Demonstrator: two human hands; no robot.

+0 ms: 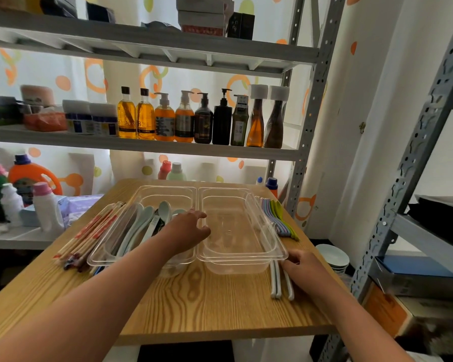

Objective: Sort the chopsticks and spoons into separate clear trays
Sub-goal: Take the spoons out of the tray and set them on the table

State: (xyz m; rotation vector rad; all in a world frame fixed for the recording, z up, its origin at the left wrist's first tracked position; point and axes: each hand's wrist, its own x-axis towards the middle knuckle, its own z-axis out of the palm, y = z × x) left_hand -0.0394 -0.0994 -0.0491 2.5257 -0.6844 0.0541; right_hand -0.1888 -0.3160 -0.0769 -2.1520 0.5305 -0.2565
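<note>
Spoons (165, 210) lie just left of the loosely open left hand (189, 229), centre frame; right hand (302, 267), lower right, perhaps pinches white utensils (275, 283).

The left hand (187, 227) reaches far forward, palm down, fingers loosely bent and slightly spread, thumb out to its right, grasping nothing. The right hand (302, 267) sits nearer the body and well right of it, knuckles up, fingers curled under; whether they grip cannot be told.
</note>
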